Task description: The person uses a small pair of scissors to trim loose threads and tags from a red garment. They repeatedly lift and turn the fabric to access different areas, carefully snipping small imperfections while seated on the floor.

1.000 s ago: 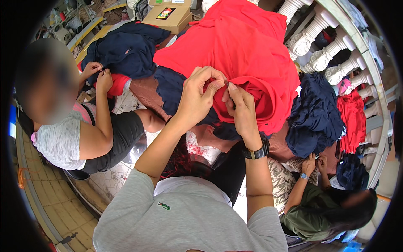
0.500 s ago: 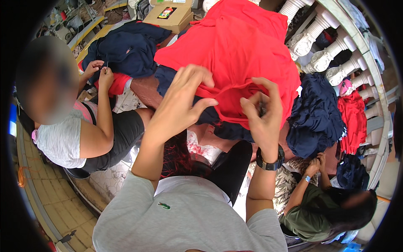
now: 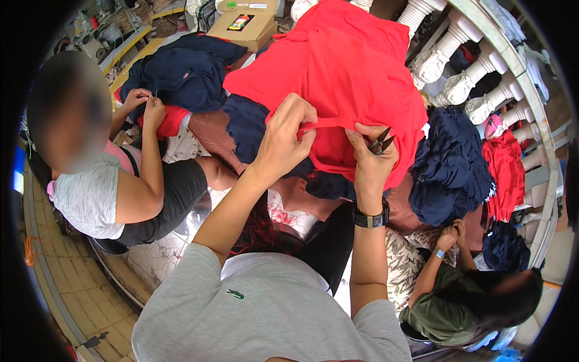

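A large red garment [image 3: 338, 66] is spread over the pile in front of me. My left hand [image 3: 284, 134] is closed in a pinch on its near edge. My right hand [image 3: 373, 168] pinches the same edge a little farther right, so a strip of the hem is stretched between the two. Dark thread snips [image 3: 381, 143] are also tucked in my right hand, their pointed blades sticking out to the right. Under the red cloth lie navy garments [image 3: 246, 130].
A co-worker [image 3: 142, 187] on the left handles a navy garment [image 3: 187, 69]; another [image 3: 458, 301] sits at the lower right. Navy clothes [image 3: 449, 169] and a red piece [image 3: 505, 172] are heaped beside the white balusters [image 3: 461, 87]. A cardboard box [image 3: 242, 27] stands at the back.
Both hands were held apart above the garment's gathered opening; now they have closed on its edge and stretched it out. The snips' blades have come into plain view.
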